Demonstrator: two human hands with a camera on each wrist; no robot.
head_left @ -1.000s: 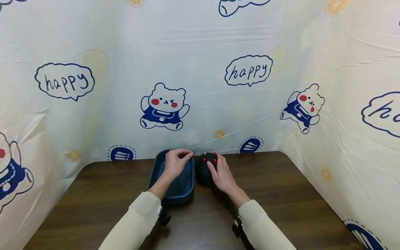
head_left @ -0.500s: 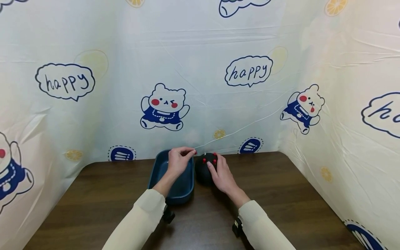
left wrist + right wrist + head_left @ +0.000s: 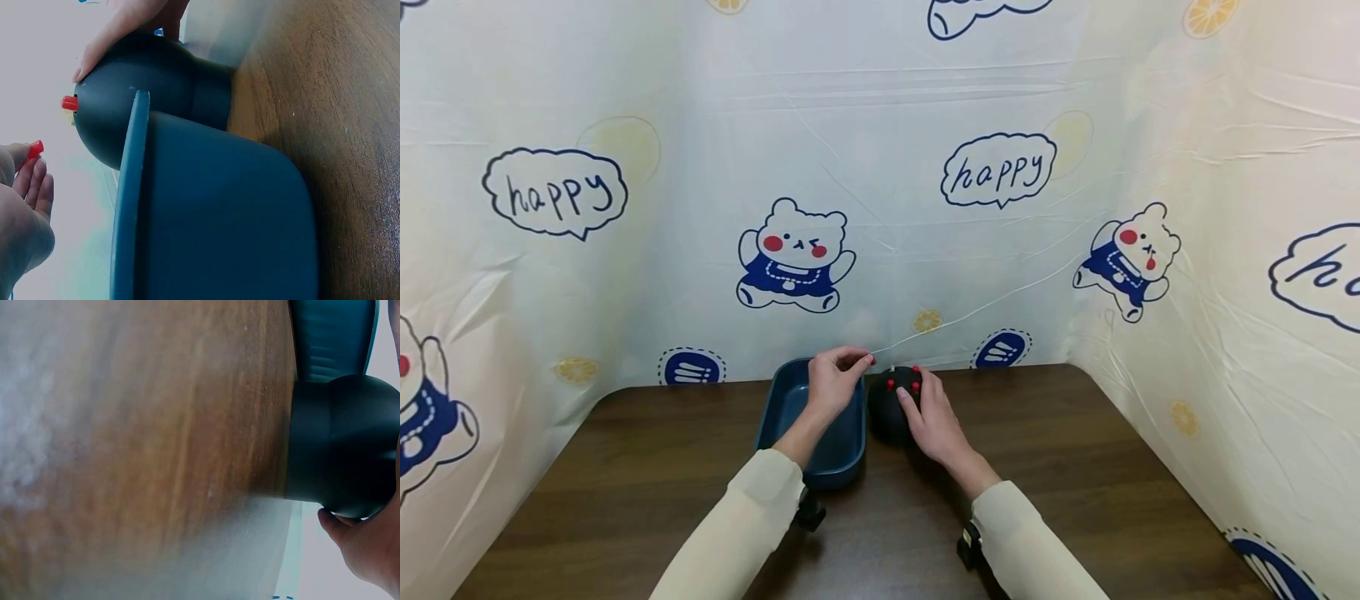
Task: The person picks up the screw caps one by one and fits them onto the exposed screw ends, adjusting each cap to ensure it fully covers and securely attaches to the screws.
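Note:
A black, round-topped object (image 3: 889,423) on a narrower base stands on the table, with several small red pegs (image 3: 891,385) sticking out of its top. My right hand (image 3: 934,421) grips its right side, the thumb lying over the dome; in the right wrist view fingers curl against the dome (image 3: 356,450). Between thumb and fingertip my left hand (image 3: 832,385) pinches a loose red peg (image 3: 35,148), just up and left of the dome. Another red peg (image 3: 69,103) sits in the dome in the left wrist view.
Directly left of the black object stands a deep blue rectangular tray (image 3: 835,481), its rim beneath my left hand and wrist. Brown wood table (image 3: 1037,467) surrounds both. A printed curtain (image 3: 880,167) hangs along the table's back and sides.
My left hand has moved a little right and upward with the red peg, out past the tray's right rim. The right hand and the black object have stayed in place.

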